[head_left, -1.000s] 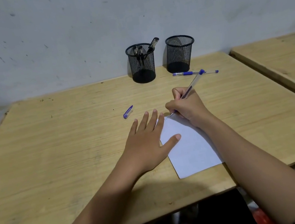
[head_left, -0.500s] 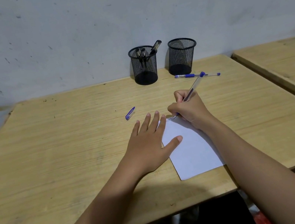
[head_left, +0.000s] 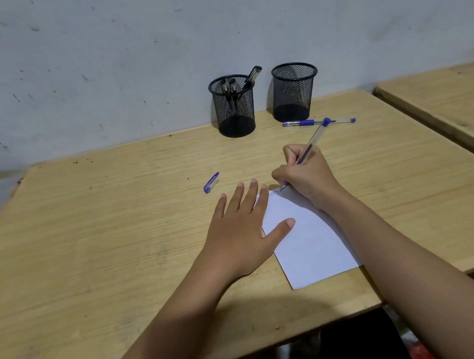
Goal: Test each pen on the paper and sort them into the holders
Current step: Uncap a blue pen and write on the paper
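Head view: the right hand [head_left: 307,177] grips a clear pen [head_left: 313,138] with curled fingers and thumb pinched round the lower barrel. The blue tail end slants up and away to the right, and the tip touches the far edge of the paper [head_left: 312,242], where faint blue scribbles show. The heel of this hand rests on the sheet's upper right part. The white sheet lies at the near edge of the table [head_left: 84,251], turned slightly anticlockwise, its near corner close to the table's rim. The left hand [head_left: 242,235] lies flat with straight, slightly spread fingers, holding nothing; its thumb presses on the sheet's left part, its first fingertips reach the far left corner, and the rest of the palm rests on the wood. Just beyond the left fingertips, apart from them, lies a blue pen cap [head_left: 211,182] on bare wood. Farther back, a loose pen [head_left: 303,122] with a blue grip lies flat, roughly crosswise, in front of the right holder [head_left: 295,92], a black mesh cup in which no pens can be seen. The left holder [head_left: 234,107], of the same kind, stands beside it, apart, and contains several dark pens [head_left: 250,78], one leaning out over the rim to the right. Both cups stand at the table's far edge against a scuffed grey wall [head_left: 115,58]. A second table [head_left: 451,99] stands to the right, separated by a narrow gap.
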`<state>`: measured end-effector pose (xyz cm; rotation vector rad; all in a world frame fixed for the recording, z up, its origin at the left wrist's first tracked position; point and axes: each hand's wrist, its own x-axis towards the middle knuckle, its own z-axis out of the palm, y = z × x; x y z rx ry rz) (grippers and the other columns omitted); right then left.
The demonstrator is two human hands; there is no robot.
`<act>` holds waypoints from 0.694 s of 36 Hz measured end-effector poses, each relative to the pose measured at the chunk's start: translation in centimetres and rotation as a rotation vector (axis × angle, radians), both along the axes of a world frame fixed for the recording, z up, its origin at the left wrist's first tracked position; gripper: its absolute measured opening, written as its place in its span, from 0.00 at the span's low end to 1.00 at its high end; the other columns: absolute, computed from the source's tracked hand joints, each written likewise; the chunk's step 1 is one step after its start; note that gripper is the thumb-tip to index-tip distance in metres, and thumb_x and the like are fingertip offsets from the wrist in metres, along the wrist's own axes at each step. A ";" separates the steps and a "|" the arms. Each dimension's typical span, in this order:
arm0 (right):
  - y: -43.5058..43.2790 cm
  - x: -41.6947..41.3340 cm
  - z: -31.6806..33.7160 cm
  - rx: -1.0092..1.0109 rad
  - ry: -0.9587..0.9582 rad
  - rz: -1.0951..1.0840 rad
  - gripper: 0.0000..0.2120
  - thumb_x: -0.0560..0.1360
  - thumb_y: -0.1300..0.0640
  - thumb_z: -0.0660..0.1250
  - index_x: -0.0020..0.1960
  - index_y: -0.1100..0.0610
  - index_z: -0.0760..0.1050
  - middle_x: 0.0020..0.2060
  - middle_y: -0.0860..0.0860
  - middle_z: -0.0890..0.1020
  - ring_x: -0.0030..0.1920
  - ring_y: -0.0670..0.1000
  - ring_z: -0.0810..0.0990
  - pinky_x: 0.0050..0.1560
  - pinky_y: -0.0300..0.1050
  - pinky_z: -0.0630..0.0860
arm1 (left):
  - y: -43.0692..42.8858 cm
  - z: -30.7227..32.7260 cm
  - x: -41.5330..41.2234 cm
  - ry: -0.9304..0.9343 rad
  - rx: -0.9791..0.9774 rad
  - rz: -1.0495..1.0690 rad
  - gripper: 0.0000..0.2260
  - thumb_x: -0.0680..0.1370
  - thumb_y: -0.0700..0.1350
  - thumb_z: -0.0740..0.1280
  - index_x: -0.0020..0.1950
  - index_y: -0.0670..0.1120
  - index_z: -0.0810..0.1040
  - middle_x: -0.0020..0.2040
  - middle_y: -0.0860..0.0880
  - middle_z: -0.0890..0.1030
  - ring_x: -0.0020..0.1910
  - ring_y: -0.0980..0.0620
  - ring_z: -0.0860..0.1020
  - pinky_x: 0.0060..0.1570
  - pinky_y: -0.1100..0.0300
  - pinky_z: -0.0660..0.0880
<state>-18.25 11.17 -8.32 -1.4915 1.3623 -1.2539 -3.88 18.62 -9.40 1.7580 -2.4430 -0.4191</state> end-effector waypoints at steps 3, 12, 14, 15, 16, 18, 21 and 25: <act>0.1 0.1 0.0 -0.009 0.018 -0.025 0.13 0.61 0.71 0.66 0.28 0.60 0.63 0.28 0.57 0.62 0.31 0.53 0.62 0.32 0.43 0.62 | 0.0 0.1 0.0 -0.006 0.005 0.002 0.33 0.77 0.66 0.45 0.77 0.53 0.41 0.77 0.54 0.39 0.76 0.55 0.36 0.75 0.50 0.37; 0.4 0.1 0.5 0.016 0.016 -0.003 0.12 0.61 0.72 0.66 0.29 0.61 0.63 0.27 0.57 0.60 0.31 0.53 0.61 0.31 0.41 0.61 | -0.1 0.0 -0.1 -0.006 0.002 0.004 0.33 0.77 0.66 0.45 0.77 0.53 0.40 0.77 0.54 0.38 0.76 0.55 0.36 0.75 0.51 0.36; 0.4 0.2 0.5 0.013 0.024 -0.012 0.14 0.62 0.71 0.66 0.29 0.60 0.62 0.27 0.56 0.60 0.31 0.53 0.61 0.31 0.42 0.60 | -0.2 -0.1 -0.1 -0.007 -0.001 0.004 0.33 0.77 0.66 0.45 0.77 0.53 0.40 0.77 0.54 0.39 0.76 0.55 0.36 0.75 0.51 0.36; 0.5 0.2 0.6 0.014 0.027 -0.008 0.14 0.62 0.71 0.66 0.29 0.60 0.62 0.27 0.56 0.60 0.31 0.53 0.61 0.31 0.42 0.61 | -0.2 -0.1 -0.1 -0.005 -0.003 0.005 0.33 0.77 0.66 0.45 0.77 0.53 0.40 0.78 0.55 0.39 0.76 0.55 0.36 0.75 0.51 0.36; 0.7 0.2 0.7 0.014 0.025 -0.013 0.14 0.62 0.72 0.66 0.29 0.60 0.62 0.27 0.55 0.60 0.30 0.53 0.61 0.31 0.40 0.61 | -0.1 -0.1 -0.1 -0.002 -0.004 0.005 0.33 0.77 0.66 0.45 0.77 0.53 0.41 0.78 0.55 0.39 0.76 0.55 0.37 0.75 0.51 0.36; 0.9 0.1 1.2 0.001 -0.077 -0.074 0.18 0.62 0.75 0.64 0.27 0.58 0.59 0.22 0.50 0.61 0.24 0.47 0.61 0.27 0.35 0.62 | 0.0 -0.1 -0.1 0.010 -0.008 0.006 0.33 0.77 0.66 0.46 0.77 0.53 0.41 0.78 0.55 0.39 0.76 0.56 0.37 0.75 0.52 0.37; 0.9 -0.9 2.0 -0.013 -0.445 -0.218 0.20 0.64 0.79 0.61 0.28 0.58 0.57 0.18 0.47 0.62 0.18 0.42 0.61 0.21 0.31 0.62 | 0.0 -0.2 0.0 0.027 -0.016 0.005 0.33 0.77 0.66 0.47 0.77 0.53 0.42 0.78 0.55 0.40 0.76 0.56 0.37 0.75 0.52 0.37; 0.9 -2.1 2.4 -0.027 -0.605 -0.305 0.19 0.66 0.75 0.68 0.28 0.57 0.64 0.21 0.49 0.72 0.21 0.44 0.70 0.25 0.35 0.69 | 0.2 0.1 0.1 0.101 -0.034 0.016 0.34 0.77 0.66 0.49 0.77 0.53 0.45 0.78 0.55 0.43 0.76 0.57 0.41 0.75 0.54 0.39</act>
